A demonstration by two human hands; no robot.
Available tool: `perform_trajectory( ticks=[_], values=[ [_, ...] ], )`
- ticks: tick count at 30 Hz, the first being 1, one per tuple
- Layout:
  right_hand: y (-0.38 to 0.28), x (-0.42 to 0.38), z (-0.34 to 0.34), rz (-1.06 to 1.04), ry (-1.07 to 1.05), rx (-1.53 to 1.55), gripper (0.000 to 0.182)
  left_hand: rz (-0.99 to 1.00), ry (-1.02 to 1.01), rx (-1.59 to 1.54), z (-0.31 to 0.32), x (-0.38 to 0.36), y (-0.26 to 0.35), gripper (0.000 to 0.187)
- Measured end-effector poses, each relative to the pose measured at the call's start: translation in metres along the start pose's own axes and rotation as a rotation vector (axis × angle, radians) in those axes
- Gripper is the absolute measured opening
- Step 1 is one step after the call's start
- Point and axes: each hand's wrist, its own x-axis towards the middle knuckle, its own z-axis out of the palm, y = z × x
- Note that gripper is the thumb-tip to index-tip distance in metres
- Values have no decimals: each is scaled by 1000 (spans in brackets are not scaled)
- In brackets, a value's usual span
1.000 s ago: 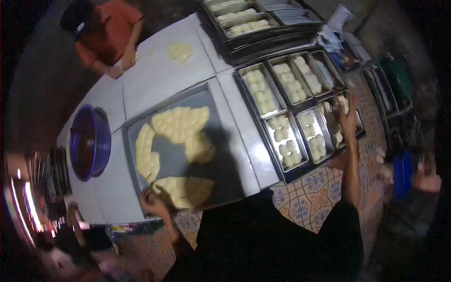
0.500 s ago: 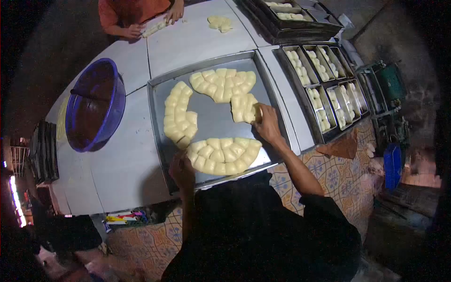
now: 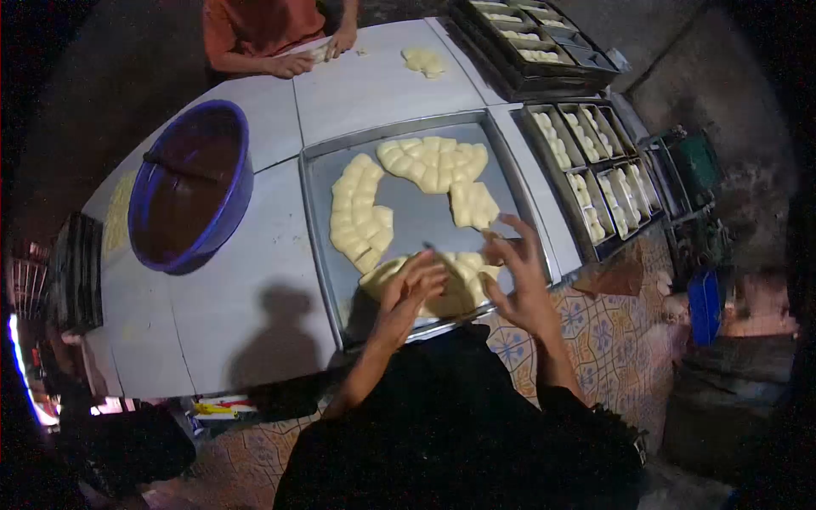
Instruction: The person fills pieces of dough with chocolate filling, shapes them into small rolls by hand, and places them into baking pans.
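A large metal tray [image 3: 323,280] carries flat slabs of pale dough scored into joined pieces. One dough slab [image 3: 353,212] curves down the tray's left side, another [image 3: 432,161] lies at the far side, and a smaller dough piece [image 3: 473,206] adjoins it on the right. Over the near dough slab [image 3: 466,293] is my left hand [image 3: 412,293], fingers curled together; a small dark thing shows at its fingertips, too blurred to name. My right hand [image 3: 523,276] hovers at that slab's right end, fingers spread and nothing visible in them.
Left of the tray stands a purple basin [image 3: 242,191] with brown contents and a dark stick. Loaf tins [image 3: 586,166] of dough line the right, with more stacked tins [image 3: 510,72] behind. Across the table, a co-worker's hands [image 3: 314,55] handle dough near a loose dough lump [image 3: 423,62].
My right hand has let go of the small dough piece and pulled back toward me, fingers opening. My left hand has risen from the tray's near left to above the near slab.
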Motion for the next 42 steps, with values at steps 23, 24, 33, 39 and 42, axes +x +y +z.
perform_trajectory(
  ticks=[23,24,33,39,42],
  values=[
    [-25,63,135,-32,-137,508,58,454,700,604,-37,-24,21,11],
    [-25,62,144,-178,-227,536,59,254,553,476,-35,-27,35,9],
    [10,81,199,234,-622,1273,119,343,-334,-640,-108,7,101,111],
    [5,108,212,169,-451,1221,108,150,888,1169,-238,77,306,76],
    [13,110,220,235,-451,1225,98,221,722,1242,-352,117,276,86]
  ],
)
